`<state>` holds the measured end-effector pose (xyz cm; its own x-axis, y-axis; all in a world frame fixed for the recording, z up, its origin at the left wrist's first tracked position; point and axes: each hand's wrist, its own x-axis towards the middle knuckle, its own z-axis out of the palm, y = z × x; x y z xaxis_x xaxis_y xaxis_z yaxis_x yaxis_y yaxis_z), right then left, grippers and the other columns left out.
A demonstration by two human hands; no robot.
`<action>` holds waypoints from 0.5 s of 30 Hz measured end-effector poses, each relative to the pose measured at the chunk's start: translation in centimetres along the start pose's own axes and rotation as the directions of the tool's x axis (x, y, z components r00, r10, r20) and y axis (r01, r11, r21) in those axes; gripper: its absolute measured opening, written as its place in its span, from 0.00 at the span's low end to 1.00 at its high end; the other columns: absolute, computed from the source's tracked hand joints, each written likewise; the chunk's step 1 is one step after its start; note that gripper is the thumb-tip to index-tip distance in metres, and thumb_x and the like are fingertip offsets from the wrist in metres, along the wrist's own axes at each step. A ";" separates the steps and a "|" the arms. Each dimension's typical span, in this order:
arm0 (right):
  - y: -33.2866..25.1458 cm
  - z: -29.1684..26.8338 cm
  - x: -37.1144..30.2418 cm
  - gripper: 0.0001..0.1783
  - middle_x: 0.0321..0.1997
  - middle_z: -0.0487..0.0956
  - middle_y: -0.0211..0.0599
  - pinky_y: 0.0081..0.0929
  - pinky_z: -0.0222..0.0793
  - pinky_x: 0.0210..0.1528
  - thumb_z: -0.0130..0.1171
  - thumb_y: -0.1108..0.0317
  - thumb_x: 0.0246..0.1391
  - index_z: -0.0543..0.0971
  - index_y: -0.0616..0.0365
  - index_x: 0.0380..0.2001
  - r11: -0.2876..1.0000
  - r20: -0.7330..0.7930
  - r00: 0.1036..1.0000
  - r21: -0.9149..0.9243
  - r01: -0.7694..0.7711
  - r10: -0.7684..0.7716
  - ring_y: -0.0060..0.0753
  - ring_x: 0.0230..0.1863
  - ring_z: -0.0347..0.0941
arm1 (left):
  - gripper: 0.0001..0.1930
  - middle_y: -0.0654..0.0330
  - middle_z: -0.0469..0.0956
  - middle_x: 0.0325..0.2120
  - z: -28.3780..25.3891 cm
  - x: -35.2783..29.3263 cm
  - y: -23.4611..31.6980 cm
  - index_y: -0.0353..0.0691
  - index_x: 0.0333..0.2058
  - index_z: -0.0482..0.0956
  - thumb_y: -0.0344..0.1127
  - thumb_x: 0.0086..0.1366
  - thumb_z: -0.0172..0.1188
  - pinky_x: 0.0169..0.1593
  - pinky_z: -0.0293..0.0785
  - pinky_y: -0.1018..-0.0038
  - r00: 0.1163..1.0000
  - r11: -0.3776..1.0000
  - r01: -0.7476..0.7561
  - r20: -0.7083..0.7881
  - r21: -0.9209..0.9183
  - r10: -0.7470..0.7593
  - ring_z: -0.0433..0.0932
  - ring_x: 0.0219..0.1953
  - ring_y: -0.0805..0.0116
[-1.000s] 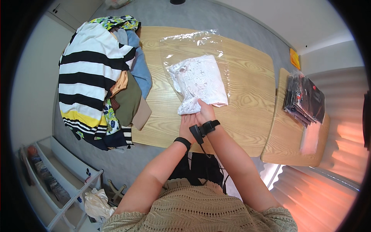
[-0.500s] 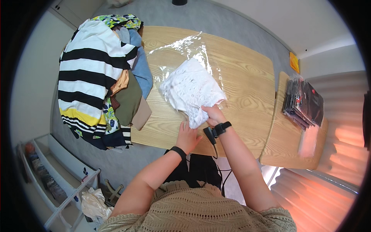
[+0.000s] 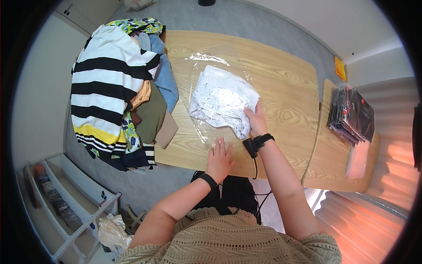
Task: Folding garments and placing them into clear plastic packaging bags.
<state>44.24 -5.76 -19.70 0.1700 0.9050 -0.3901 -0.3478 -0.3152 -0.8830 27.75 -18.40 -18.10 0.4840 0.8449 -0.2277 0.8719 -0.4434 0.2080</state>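
Note:
A folded white garment [image 3: 222,94] with a textured surface lies on the wooden table in front of me. Clear plastic bag film [image 3: 203,57] spreads around it, and bright glare on the cloth suggests the film covers part of it. My right hand [image 3: 257,122] pinches the garment's right edge, thumb on top and the other fingers mostly hidden underneath. Near the bag's lower edge, my left hand [image 3: 220,160] rests flat with its fingers stretched out, just below the garment and apart from it. Whether its fingertips press on film or bare wood, I cannot tell.
A heap of clothes with a striped knit top [image 3: 105,88] covers the table's left end. On a side table to the right sits a stack of dark bagged packages [image 3: 351,114] beside a pinkish clear packet [image 3: 358,160]. A white rack [image 3: 66,193] stands lower left.
My right hand has moved up and right along the garment's edge. The garment lies flatter, with more glare over it. My left hand has shifted slightly right and its fingers have flattened out.

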 end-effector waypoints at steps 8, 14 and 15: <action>1.1 -0.5 -0.6 0.37 0.58 0.66 0.42 0.28 0.57 0.60 0.51 0.84 0.41 0.57 0.65 0.59 0.963 0.241 0.952 -0.234 -0.132 0.189 0.37 0.60 0.61 | 0.37 0.40 0.54 0.60 0.2 0.1 0.0 0.40 0.60 0.60 0.51 0.55 0.59 0.57 0.57 0.59 1.000 1.000 -0.021 -0.008 -0.020 0.021 0.54 0.62 0.47; -0.3 0.2 -0.9 0.28 0.53 0.71 0.41 0.31 0.65 0.52 0.55 0.67 0.55 0.61 0.61 0.57 0.942 -0.178 0.983 0.336 0.008 0.055 0.33 0.51 0.68 | 0.37 0.38 0.55 0.59 0.1 0.1 -0.1 0.39 0.58 0.62 0.49 0.52 0.62 0.56 0.58 0.60 0.996 0.998 -0.026 -0.083 -0.061 0.021 0.55 0.61 0.45; 0.1 0.4 -1.7 0.24 0.51 0.72 0.39 0.35 0.67 0.50 0.55 0.65 0.57 0.63 0.59 0.54 0.903 -0.113 0.983 0.422 -0.083 0.144 0.33 0.50 0.69 | 0.37 0.38 0.56 0.59 0.2 0.0 0.0 0.39 0.58 0.63 0.49 0.52 0.62 0.55 0.58 0.60 0.996 0.998 -0.024 -0.082 -0.051 0.020 0.56 0.61 0.45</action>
<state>43.57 -7.18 -19.01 0.2217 0.8120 -0.5399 -0.7171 -0.2395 -0.6546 27.76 -18.40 -18.30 0.4937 0.8574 -0.1451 0.8549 -0.4480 0.2615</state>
